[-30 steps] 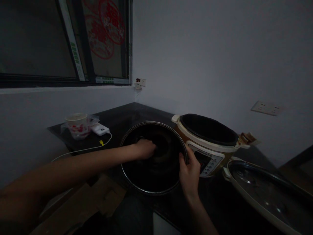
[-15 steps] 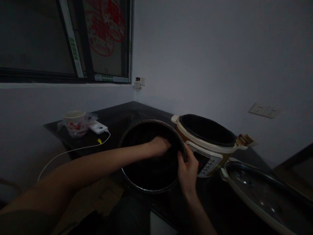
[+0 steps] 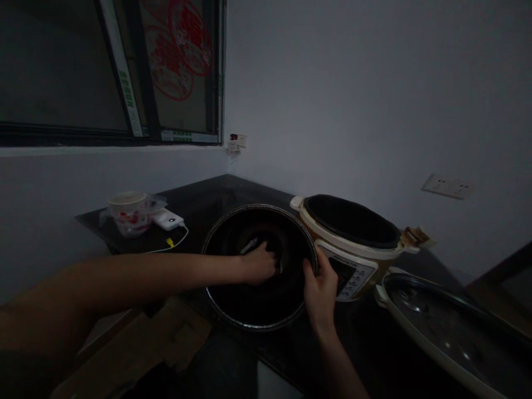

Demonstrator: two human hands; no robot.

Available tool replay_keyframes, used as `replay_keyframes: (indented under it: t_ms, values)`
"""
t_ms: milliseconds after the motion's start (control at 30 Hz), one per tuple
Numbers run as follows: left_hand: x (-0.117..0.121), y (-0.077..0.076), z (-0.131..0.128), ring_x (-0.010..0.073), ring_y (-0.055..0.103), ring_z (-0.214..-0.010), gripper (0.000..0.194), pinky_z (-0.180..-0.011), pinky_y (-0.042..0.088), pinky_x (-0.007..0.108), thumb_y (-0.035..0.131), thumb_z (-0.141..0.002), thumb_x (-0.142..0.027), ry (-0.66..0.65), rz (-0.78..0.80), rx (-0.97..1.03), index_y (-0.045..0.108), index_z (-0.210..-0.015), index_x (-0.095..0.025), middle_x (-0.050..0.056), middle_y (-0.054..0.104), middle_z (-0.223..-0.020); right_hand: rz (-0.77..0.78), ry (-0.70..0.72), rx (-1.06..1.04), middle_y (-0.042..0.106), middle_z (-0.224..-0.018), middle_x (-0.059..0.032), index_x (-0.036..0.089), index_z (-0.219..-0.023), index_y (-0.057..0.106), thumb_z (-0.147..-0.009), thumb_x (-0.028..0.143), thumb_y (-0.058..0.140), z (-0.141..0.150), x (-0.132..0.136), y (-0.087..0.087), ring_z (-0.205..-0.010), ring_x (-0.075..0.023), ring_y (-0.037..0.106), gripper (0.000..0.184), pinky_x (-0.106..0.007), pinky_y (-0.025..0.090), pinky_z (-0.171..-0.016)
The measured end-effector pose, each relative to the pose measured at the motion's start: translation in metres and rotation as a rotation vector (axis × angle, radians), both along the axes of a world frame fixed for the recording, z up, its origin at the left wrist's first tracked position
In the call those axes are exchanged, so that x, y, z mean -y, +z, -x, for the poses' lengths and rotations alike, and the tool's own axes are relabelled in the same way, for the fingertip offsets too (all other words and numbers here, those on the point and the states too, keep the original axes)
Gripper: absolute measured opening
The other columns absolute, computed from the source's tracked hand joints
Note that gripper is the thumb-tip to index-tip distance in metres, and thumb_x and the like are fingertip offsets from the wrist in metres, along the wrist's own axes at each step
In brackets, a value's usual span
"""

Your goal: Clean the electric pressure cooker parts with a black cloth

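A round, dark inner pot (image 3: 257,318) with a shiny rim is tilted toward me at the counter's front edge. My right hand (image 3: 321,284) grips its right rim, thumb inside and fingers around the outside. Reaching in from the left, my left hand (image 3: 260,264) is down inside the pot with its fingers curled closed. Small pale bits show beside those fingers, too dark to name. Just behind my right hand stands a white and gold electric cooker (image 3: 353,256), its top uncovered and its front panel lined with buttons.
At the right lies an oval lid (image 3: 440,327) with a pale rim. A bagged paper tub (image 3: 129,213) and a white charger-like box (image 3: 168,219) with a cable sit at the left of the black counter (image 3: 208,191). Wall sockets (image 3: 447,186) are at the right, a window at the left.
My left hand has moved left and slightly down inside the pot, and its forearm is more level. My right hand keeps its grip on the rim.
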State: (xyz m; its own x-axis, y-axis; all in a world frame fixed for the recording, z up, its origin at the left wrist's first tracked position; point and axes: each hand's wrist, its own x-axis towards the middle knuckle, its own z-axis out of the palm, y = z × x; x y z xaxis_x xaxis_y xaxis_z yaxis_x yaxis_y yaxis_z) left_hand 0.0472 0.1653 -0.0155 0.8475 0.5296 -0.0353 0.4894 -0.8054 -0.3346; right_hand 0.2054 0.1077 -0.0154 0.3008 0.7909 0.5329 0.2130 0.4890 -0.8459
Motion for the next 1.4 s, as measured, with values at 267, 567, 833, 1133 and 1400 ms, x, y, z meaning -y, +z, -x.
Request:
replay_keyframes:
  t_ms: [267, 567, 833, 1133, 1400]
  values:
    - [-0.023, 0.026, -0.009, 0.0284, 0.054, -0.114, 0.034, -0.089, 0.043, 0.046, 0.051, -0.089, -0.02, 0.055, -0.101, 0.094, 0.058, -0.122, -0.021, 0.014, 0.062, -0.123, 0.0, 0.0, 0.003, 0.066, -0.121, -0.0113, 0.015, -0.116, 0.065, -0.083, 0.029, 0.055, 0.0, 0.001, -0.001, -0.116, -0.0249, 0.059, 0.037, -0.042, 0.044, -0.102]
    - [-0.036, 0.04, 0.002, 0.0322, 0.052, -0.117, 0.038, -0.095, 0.037, 0.05, 0.046, -0.086, -0.009, 0.259, -0.197, 0.093, 0.061, -0.121, -0.016, 0.017, 0.059, -0.128, -0.002, 0.005, -0.023, 0.067, -0.119, -0.0109, 0.016, -0.116, 0.065, -0.082, 0.029, 0.056, 0.001, 0.002, -0.003, -0.114, -0.0255, 0.06, 0.037, -0.044, 0.044, -0.102]
    - [-0.019, 0.031, 0.046, 0.0321, 0.061, -0.103, 0.024, -0.096, 0.036, 0.052, 0.057, -0.079, -0.006, 0.359, -0.069, -0.096, 0.072, -0.095, -0.014, 0.019, 0.07, -0.106, -0.009, 0.001, -0.024, 0.066, -0.122, -0.0113, 0.015, -0.117, 0.064, -0.082, 0.029, 0.056, 0.006, 0.004, 0.002, -0.116, -0.025, 0.059, 0.039, -0.043, 0.044, -0.102]
    - [0.01, -0.006, 0.047, 0.0299, 0.066, -0.094, 0.021, -0.087, 0.044, 0.052, 0.064, -0.075, -0.013, 0.22, 0.199, -0.154, 0.069, -0.095, -0.017, 0.015, 0.072, -0.099, -0.018, -0.027, 0.013, 0.066, -0.122, -0.0099, 0.017, -0.118, 0.065, -0.083, 0.026, 0.054, 0.009, 0.007, 0.005, -0.116, -0.0246, 0.059, 0.038, -0.043, 0.043, -0.103]
    - [0.02, -0.016, -0.008, 0.0263, 0.057, -0.111, 0.028, -0.098, 0.038, 0.052, 0.059, -0.08, -0.013, 0.06, 0.165, -0.027, 0.063, -0.108, -0.019, 0.014, 0.067, -0.113, -0.075, -0.018, 0.128, 0.062, -0.129, -0.0081, 0.02, -0.127, 0.06, -0.086, 0.023, 0.048, 0.013, 0.01, 0.006, -0.123, -0.0222, 0.055, 0.042, -0.042, 0.042, -0.105]
